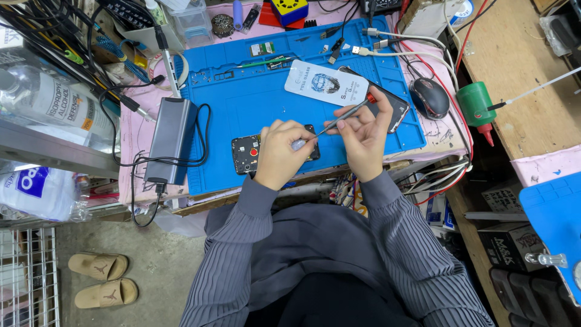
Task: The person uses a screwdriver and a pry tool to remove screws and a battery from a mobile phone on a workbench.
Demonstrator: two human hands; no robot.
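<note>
We steady the opened black phone with our left hand; our right hand grips the slim red-capped metal screwdriver, tip needing careful seating.

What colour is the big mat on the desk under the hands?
The mat is bright blue, seen best in the head view, the only one here.

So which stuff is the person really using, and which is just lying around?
In use:
- left hand, resting on the opened phone
- right hand, holding the screwdriver
- blue work mat under the phone

Just lying about:
- white flat packet
- computer mouse
- grey power box
- green bottle
- sandals on the floor
</note>
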